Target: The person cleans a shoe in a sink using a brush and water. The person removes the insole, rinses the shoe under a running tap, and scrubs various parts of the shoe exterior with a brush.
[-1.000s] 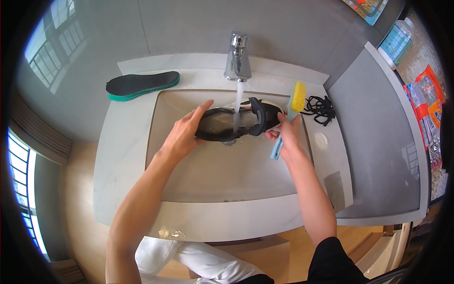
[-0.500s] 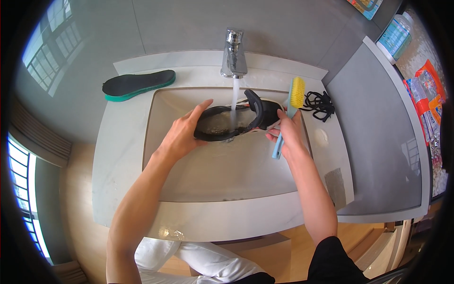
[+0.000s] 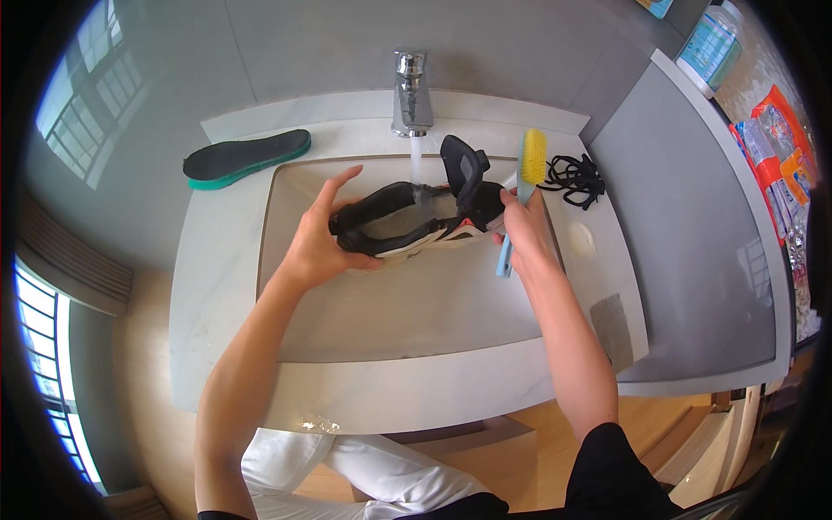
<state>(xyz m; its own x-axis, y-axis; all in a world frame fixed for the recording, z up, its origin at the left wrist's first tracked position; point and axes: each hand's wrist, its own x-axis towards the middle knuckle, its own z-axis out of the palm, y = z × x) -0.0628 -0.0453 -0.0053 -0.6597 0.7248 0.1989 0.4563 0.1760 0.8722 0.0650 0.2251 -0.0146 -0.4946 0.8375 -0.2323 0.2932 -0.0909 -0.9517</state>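
Note:
A black and white shoe (image 3: pixel 438 232) without laces lies across the sink, its heel to the left and toe to the right. The tongue (image 3: pixel 464 171) stands raised, and water from the tap (image 3: pixel 411 108) runs into the shoe's opening, where some water shows. My left hand (image 3: pixel 316 243) grips the heel, thumb along the near side and the index finger lifted off. At the toe, my right hand (image 3: pixel 525 227) pinches the shoe and also holds a light blue scrub brush (image 3: pixel 535 158), its yellow bristles pointing up and its handle end below the palm.
A black and green insole (image 3: pixel 247 159) lies on the counter's back left. Black shoelaces (image 3: pixel 575 180) sit in a heap right of the sink (image 3: pixel 407 334). A grey partition (image 3: pixel 693 234) rises at the right, with a bottle (image 3: pixel 712 48) and orange packets (image 3: pixel 784 152) beyond it.
The shoe has tilted so its near side shows more, and its tongue stands higher. My left index finger has lifted away from the heel. The whole view has shifted slightly.

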